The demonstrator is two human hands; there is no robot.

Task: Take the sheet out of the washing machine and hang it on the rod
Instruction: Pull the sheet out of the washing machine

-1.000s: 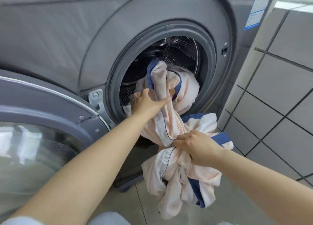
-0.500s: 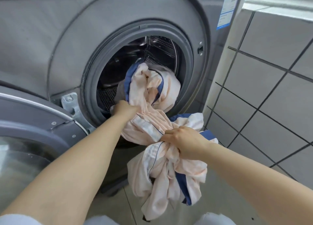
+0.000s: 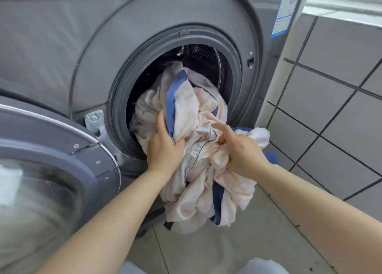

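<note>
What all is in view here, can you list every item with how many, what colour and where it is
washing machine: one, grey, fills the upper left.
door: one, grey rim with glass, swung open at lower left.
drum opening: one, dark, ringed by a grey seal, centre.
sheet: one, pale peach with blue trim, partly in the drum, rest hanging out towards the floor.
label: one, white and blue, machine's upper right edge.
tiled wall: grey, right.
floor: pale tiles, bottom.
left hand: grips the sheet at the opening.
right hand: grips the bunched sheet, forefinger extended.
</note>
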